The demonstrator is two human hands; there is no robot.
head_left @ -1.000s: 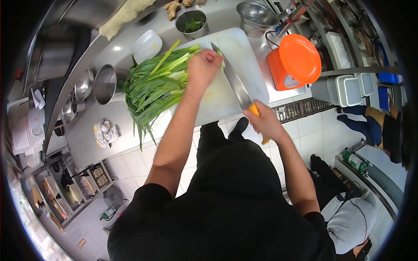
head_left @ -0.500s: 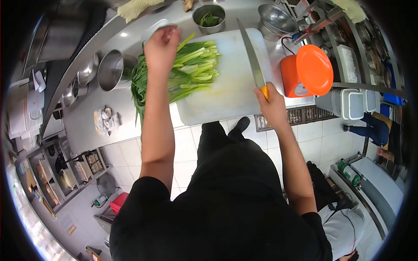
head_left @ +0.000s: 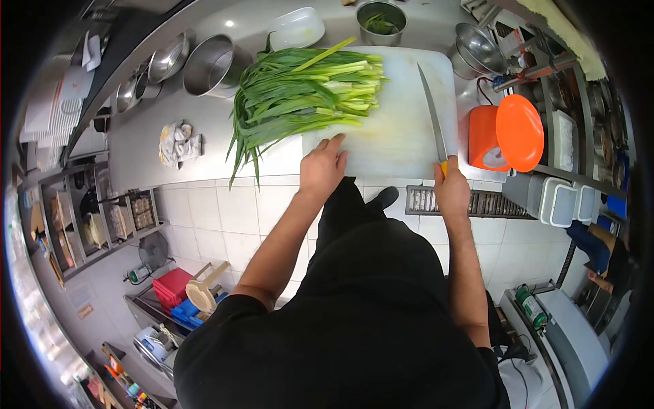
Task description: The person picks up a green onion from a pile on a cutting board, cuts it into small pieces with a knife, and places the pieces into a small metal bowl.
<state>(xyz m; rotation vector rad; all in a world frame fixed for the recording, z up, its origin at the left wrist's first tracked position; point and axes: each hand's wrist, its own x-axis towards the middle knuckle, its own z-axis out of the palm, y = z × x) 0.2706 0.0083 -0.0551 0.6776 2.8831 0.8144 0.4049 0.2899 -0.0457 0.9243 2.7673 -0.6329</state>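
Observation:
A thick bunch of long green leafy stalks, like leeks or garlic greens (head_left: 300, 88), lies across the left part of the white cutting board (head_left: 409, 102), with its pale ends to the right and its leaves hanging over the left side. My left hand (head_left: 323, 165) is at the board's front edge, just below the stalks, fingers loosely apart and holding nothing. In my right hand (head_left: 452, 191) is the yellow handle of a long knife (head_left: 433, 112). Its blade rests along the board's right side, the tip pointing away from me.
Behind the board stand a white plastic tray (head_left: 296, 28) and a metal pot (head_left: 381, 24) with cut greens inside. An orange scale (head_left: 487, 140) is at the right, near stacked metal bowls (head_left: 479, 51). Leftward are a large steel pot (head_left: 212, 66) and a crumpled cloth (head_left: 180, 144).
My left hand has come back from the far left side, over the stalks, to the board's front edge. The knife stays in my right hand. The whole view has shifted.

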